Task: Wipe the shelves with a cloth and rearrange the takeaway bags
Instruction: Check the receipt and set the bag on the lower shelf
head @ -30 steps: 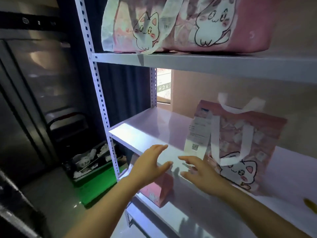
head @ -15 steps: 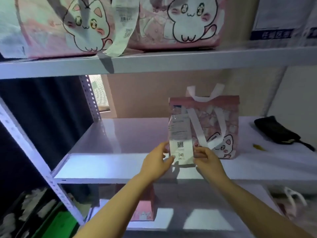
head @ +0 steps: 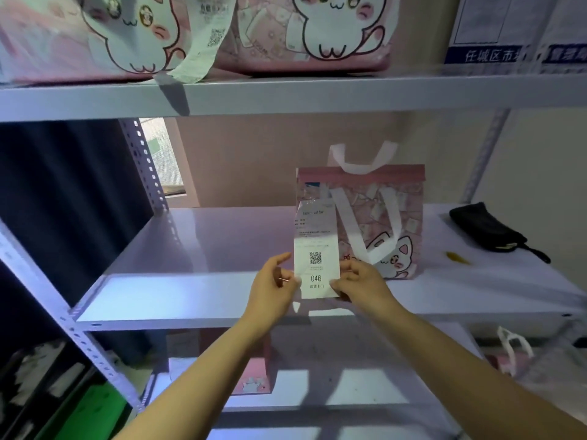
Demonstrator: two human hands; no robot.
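Note:
A pink takeaway bag (head: 387, 217) with a cat print and white handles stands upright on the middle shelf (head: 197, 249). A long white receipt (head: 316, 252) numbered 046 hangs down its left front. My left hand (head: 273, 287) pinches the receipt's lower left edge. My right hand (head: 359, 281) pinches its lower right edge. Two more cat-print bags, one (head: 95, 36) at the left and one (head: 311, 30) beside it, sit on the top shelf (head: 317, 93). No cloth is in view.
A black pouch (head: 489, 228) and a small yellow scrap (head: 457, 258) lie on the middle shelf's right side. Another pink bag (head: 254, 376) stands on the lower shelf, and a white-handled one (head: 511, 354) at the lower right. A green crate (head: 92, 414) sits on the floor left.
My view swung from the shelf's left end to face it squarely. Both hands, open and reaching a second ago, closed on the bottom of the receipt.

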